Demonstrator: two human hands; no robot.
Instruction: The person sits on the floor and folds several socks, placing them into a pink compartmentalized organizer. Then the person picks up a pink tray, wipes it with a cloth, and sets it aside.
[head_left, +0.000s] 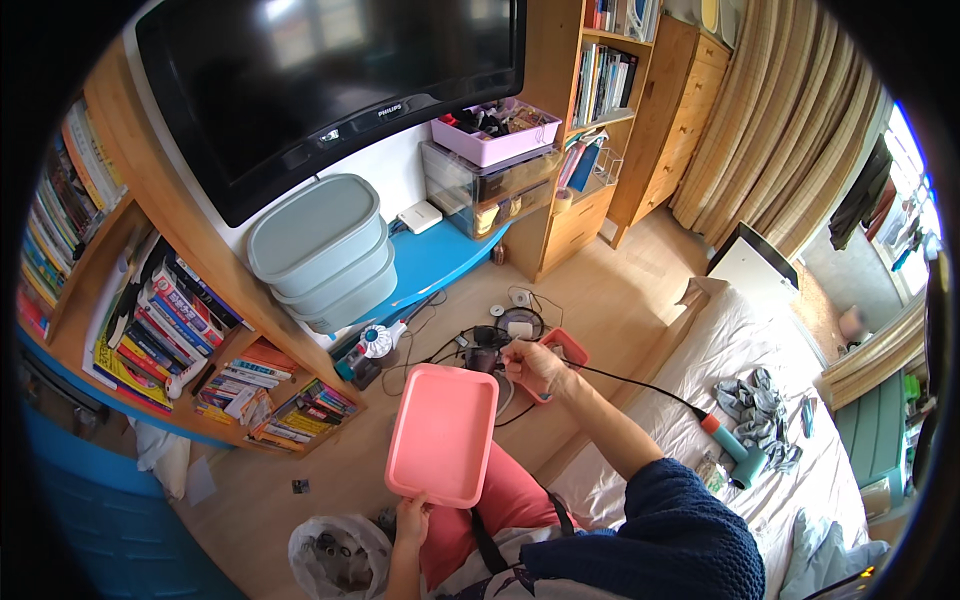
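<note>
My left hand (412, 519) grips the near edge of a shallow pink plastic tray or lid (441, 435), tilted above my lap. Past its far right corner is my right hand (534, 366), with its fingers curled together. A black power cord (637, 381) runs from behind that wrist to a teal hair dryer (731, 450) with an orange collar, lying on the bed. Whether the fingers grip the cord or something small is hidden. Partly covered by my right hand and forearm, a pink plastic box (570, 346) stands on the floor.
Tangled cables (480, 337) and a dark device (481, 358) lie on the floor ahead. A handheld vacuum cleaner (375, 341) is beside the bookshelf (337, 442). A plastic bag (337, 559) sits by my left forearm. Grey-blue stacked bins (322, 232) stand under the television (330, 90). The bed (645, 480) is at right.
</note>
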